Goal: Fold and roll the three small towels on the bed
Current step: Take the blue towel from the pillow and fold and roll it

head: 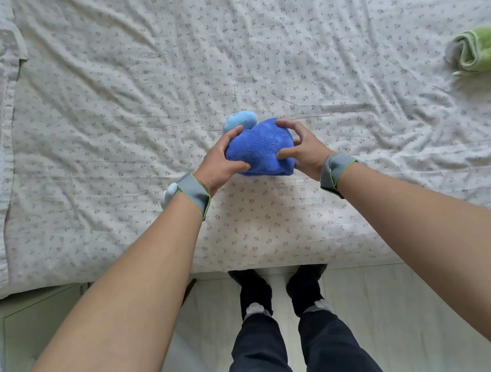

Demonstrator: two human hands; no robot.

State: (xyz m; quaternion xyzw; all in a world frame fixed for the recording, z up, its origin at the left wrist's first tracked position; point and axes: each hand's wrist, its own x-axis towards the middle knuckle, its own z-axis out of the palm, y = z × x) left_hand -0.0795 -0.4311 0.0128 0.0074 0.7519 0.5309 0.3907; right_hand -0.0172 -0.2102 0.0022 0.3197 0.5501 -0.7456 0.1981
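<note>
We see blue towel (260, 148): plush, rolled into thick bundle, lying near bed (257, 52) front edge, centre; light-blue padded part pokes out at its far-left end. We see green towel (481, 49): rolled, pale trim at open end, lying far right of blue towel, cut by frame edge.

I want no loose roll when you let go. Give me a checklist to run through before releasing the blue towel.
1. Left hand grips the blue towel: ok.
2. Right hand grips its other end: ok.
3. Towel rolled into a compact bundle: ok.
4. Loose end tucked under: cannot tell, hidden.
5. Light blue plush piece at the far edge clear of the roll: not ok, touching.
6. Green towel already rolled and set apart: ok.
</note>
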